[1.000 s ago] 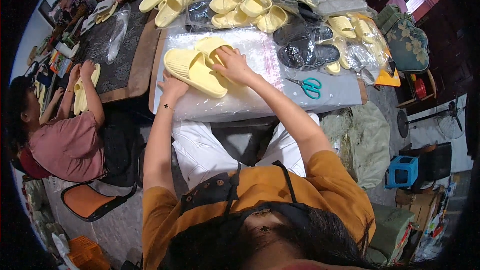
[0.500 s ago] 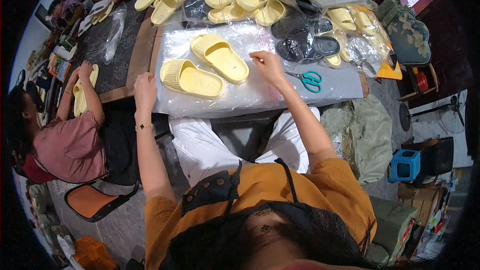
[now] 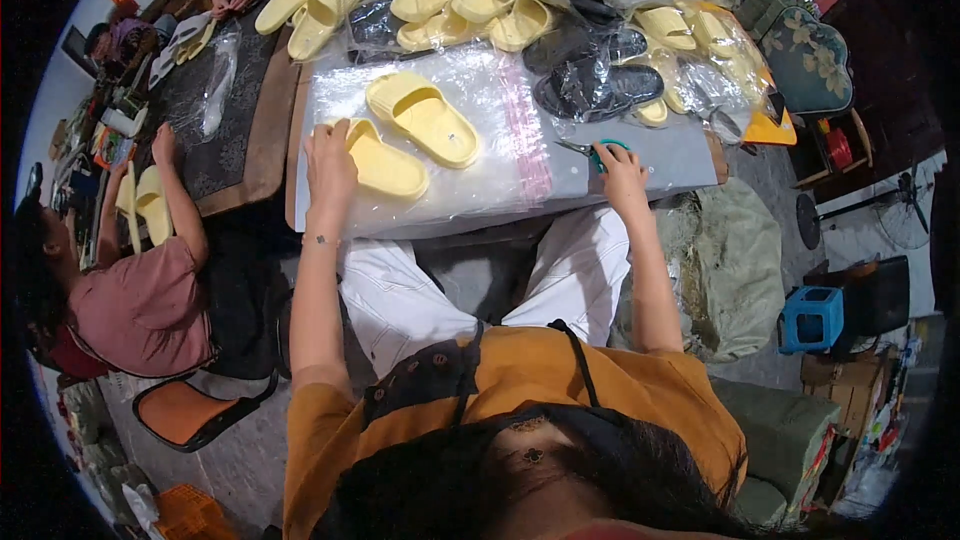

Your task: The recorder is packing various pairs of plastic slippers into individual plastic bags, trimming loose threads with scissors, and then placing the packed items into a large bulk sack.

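Observation:
My left hand (image 3: 330, 165) has its fingers over the strap end of the nearer yellow slide slipper (image 3: 392, 172), hiding part of the strap. Just beyond lies the matching yellow slipper (image 3: 425, 120), untouched. Both rest on a stack of clear plastic bags (image 3: 475, 185) with a pink strip along one side. To the right, my right hand (image 3: 624, 180) has its fingers closed around the green handles of a pair of scissors (image 3: 597, 152). The blades point left and lie close to the grey tabletop.
Bagged yellow slippers (image 3: 485, 2) and black slippers (image 3: 600, 90) crowd the table's far side. At left, a co-worker in a pink top (image 3: 140, 290) sits at a dark table (image 3: 215, 145); another person's hands (image 3: 238, 2) show beyond. A blue stool (image 3: 810, 320) stands at right.
My left hand has moved right from the table edge onto the nearer slipper. My right hand has come down and right from beside the slippers to take hold of the scissors.

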{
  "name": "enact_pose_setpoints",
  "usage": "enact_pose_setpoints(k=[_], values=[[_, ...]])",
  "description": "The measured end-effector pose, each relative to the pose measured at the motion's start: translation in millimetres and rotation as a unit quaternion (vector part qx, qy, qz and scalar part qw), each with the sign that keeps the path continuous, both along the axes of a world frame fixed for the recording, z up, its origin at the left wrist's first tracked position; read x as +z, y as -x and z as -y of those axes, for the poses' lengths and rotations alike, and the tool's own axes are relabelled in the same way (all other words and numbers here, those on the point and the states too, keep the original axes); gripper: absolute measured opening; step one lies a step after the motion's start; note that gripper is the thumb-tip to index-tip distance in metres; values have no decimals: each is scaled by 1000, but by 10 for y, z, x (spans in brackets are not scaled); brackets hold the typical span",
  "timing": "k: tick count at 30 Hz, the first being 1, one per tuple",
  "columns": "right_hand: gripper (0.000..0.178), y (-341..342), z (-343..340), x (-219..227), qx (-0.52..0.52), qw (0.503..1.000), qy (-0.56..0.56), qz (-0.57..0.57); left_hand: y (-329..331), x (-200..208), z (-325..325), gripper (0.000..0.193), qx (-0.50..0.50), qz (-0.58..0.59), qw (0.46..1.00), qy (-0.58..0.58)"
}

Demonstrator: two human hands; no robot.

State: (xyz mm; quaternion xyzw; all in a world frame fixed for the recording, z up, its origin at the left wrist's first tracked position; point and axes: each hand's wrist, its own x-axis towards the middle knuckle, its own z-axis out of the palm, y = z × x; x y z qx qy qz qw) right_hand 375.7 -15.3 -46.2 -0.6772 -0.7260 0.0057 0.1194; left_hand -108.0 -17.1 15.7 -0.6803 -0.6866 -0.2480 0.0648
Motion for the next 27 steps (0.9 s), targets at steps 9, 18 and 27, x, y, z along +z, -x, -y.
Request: enact_pose_setpoints(k=[9, 18, 27], values=[[56, -186, 11, 129, 65, 990, 46, -118, -79, -74, -100, 51, -42, 51, 998, 11], [58, -295, 235, 586, 25, 995, 95, -31, -362, -176, 176, 28, -175, 90, 978, -64], [71, 697, 558, 1169, 253, 688, 251, -633, -481, -321, -70, 26, -76, 47, 996, -2]])
